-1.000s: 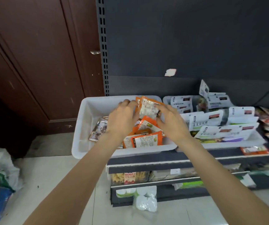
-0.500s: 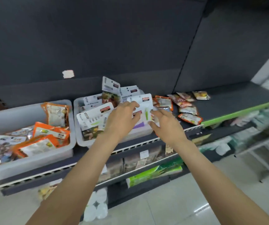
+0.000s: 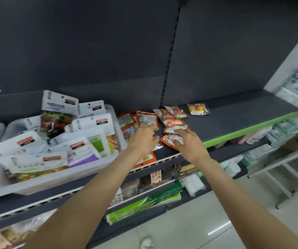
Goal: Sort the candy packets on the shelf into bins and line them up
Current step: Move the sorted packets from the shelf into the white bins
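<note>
- Orange-edged candy packets (image 3: 146,118) lie loose on the dark grey metal shelf (image 3: 234,115), just to the right of the white plastic bin (image 3: 54,182).
- The left hand (image 3: 142,139) is palm down over this pile, fingers curled; it covers the packets beneath it, and whether it grips one I cannot tell.
- The right hand (image 3: 187,142) is also palm down, fingers spread and loosely open, with fingertips resting on a small orange packet with a white label (image 3: 171,140) at the front of the pile.
- Just beyond the right hand's fingers sits a red-and-orange foil packet (image 3: 175,124), overlapping the one below it.
- Further back, two dark red printed packets (image 3: 173,112) lie side by side and overlapping, and a yellow packet (image 3: 198,109) lies alone a little to their right.
- The white plastic bin holds a loose, tilted jumble of large white pouches with red labels (image 3: 76,146); one pouch stands up against the back panel, the others lean on each other.
- The right part of the shelf, with its green front edge (image 3: 252,128), is bare.
- Lower shelves (image 3: 153,182) under the arms carry other boxed and bagged goods, too blurred to name.
</note>
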